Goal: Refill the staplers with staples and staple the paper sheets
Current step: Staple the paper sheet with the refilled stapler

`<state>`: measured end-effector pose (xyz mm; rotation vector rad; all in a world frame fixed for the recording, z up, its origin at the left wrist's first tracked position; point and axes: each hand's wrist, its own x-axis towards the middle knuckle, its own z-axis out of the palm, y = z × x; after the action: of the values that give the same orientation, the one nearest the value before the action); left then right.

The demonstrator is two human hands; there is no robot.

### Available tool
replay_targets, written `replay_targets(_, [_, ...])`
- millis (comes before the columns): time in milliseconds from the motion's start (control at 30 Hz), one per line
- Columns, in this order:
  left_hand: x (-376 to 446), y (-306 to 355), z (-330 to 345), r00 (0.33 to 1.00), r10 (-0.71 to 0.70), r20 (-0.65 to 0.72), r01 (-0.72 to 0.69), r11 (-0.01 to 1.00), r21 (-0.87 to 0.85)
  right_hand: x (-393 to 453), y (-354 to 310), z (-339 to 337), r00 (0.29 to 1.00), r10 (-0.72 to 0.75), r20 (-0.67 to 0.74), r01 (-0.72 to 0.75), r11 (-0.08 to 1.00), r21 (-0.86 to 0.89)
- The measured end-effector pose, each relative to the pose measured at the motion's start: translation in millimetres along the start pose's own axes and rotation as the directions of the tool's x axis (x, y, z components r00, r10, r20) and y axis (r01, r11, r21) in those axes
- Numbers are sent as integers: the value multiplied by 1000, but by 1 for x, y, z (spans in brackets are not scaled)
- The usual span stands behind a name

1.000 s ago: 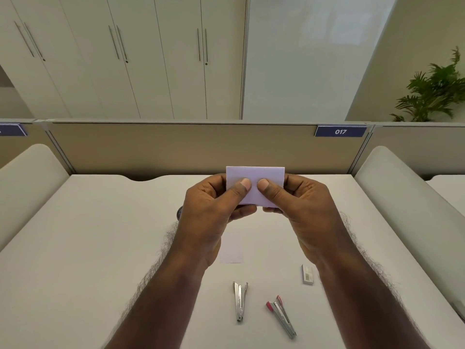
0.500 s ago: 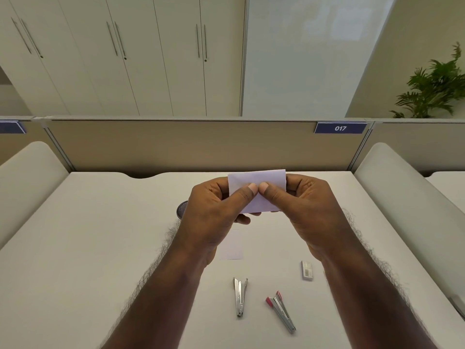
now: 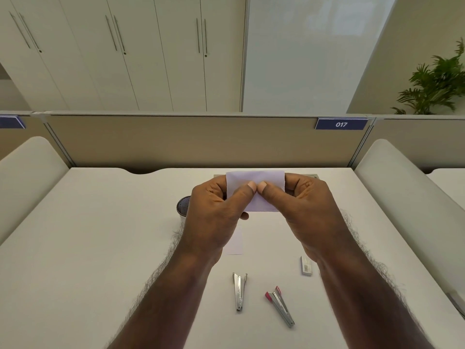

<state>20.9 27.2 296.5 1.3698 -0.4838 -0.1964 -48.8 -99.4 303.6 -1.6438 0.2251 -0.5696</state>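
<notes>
My left hand (image 3: pixel 214 212) and my right hand (image 3: pixel 304 207) hold a small pale lilac paper sheet (image 3: pixel 264 177) up over the middle of the white desk (image 3: pixel 100 248), both thumbs pinching its centre side by side. Below the hands, a second pale sheet (image 3: pixel 235 243) lies flat on the desk, partly hidden by my left wrist. Near the front edge lie a plain silver stapler (image 3: pixel 239 290) and, to its right, a silver stapler with pink ends (image 3: pixel 279 304). A small white staple box (image 3: pixel 306 265) rests beside my right wrist.
A dark mesh cup (image 3: pixel 183 206) stands just left of my left hand. A beige partition (image 3: pixel 176 142) with a blue "017" label (image 3: pixel 341 124) closes the desk's far edge. Cream padded dividers (image 3: pixel 415 197) flank both sides.
The hands and paper sheet have dropped slightly lower, and the thumbs have drawn together until they touch at the sheet's centre. The staplers, box and flat sheet have not moved.
</notes>
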Motion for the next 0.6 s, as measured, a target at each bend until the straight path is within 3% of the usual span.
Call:
replay_targets(167, [0,-1,2,999,-31,-18,31,1000,-5,-5,2,3,996,-35,-86,34,999,-5])
replay_targets(300, [-3,-11,3,939,137,-314,-71,974,213,-7,7,2,953,-191,-233,115,945,-306])
replay_targets(333, [-5,-13,4,927,175,-331,-97,966,240,-7,8,2,948,-211,-239,111,920,-375])
replay_targets(433, [-12,-19,11,969,102,-225,-69,986,151,-10,12,6,950,-244,-192,130,874,-468])
replay_targets(600, [-17,-27,13,992,6,-126,0,999,49,-16,19,11,974,-224,-33,181,859,-478])
